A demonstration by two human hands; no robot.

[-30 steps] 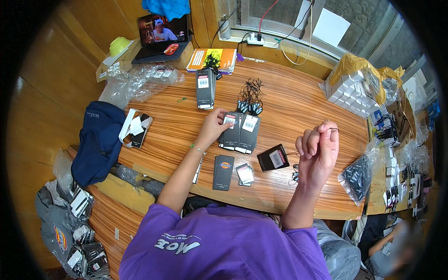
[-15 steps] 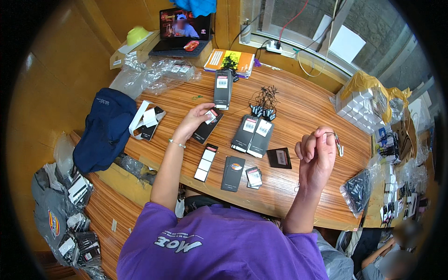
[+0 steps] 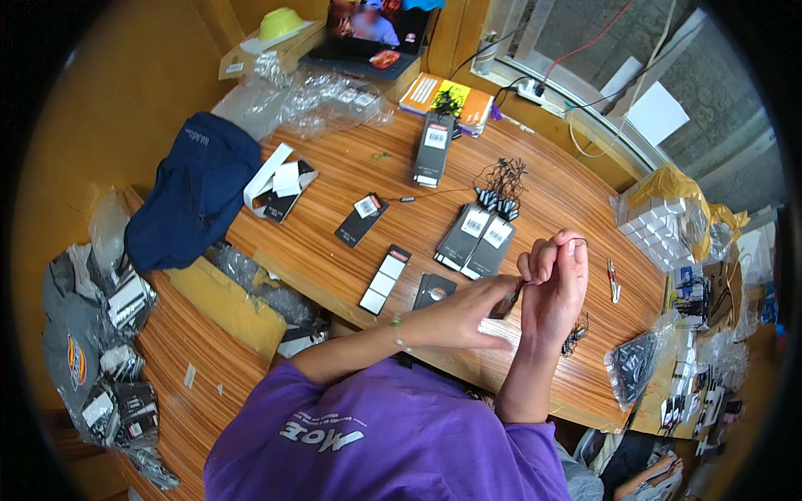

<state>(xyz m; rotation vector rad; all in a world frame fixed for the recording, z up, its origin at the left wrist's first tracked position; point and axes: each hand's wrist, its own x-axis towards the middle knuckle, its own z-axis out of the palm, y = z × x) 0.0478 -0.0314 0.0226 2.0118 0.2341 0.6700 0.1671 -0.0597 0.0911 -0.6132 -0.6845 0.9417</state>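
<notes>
My right hand (image 3: 553, 284) is raised over the table with fingers curled, pinching a thin black cord (image 3: 581, 240) at its fingertips. My left hand (image 3: 464, 316) reaches across beside it, thumb and fingers apart. A small dark card (image 3: 506, 306) shows in that gap, partly covered; contact with it cannot be made out. Left of the hands lie a black hang tag (image 3: 357, 225) with a white sticker, its cord stretched right, and a strip of white labels (image 3: 385, 280). Two stacks of tags (image 3: 474, 240) with bunched cords lie beyond. My left hand partly hides a dark tag (image 3: 438, 290).
Another tag stack (image 3: 432, 146) lies farther back, near orange booklets (image 3: 468, 104). Red-handled snippers (image 3: 613, 282) and a bundle of cords (image 3: 576, 336) are at right. White boxes (image 3: 656, 225) sit at the far right, a navy bag (image 3: 196, 188) at left.
My left hand has left the stickered tag and swung right, close to my right hand. The right hand keeps its pinch. The whole view has shifted slightly.
</notes>
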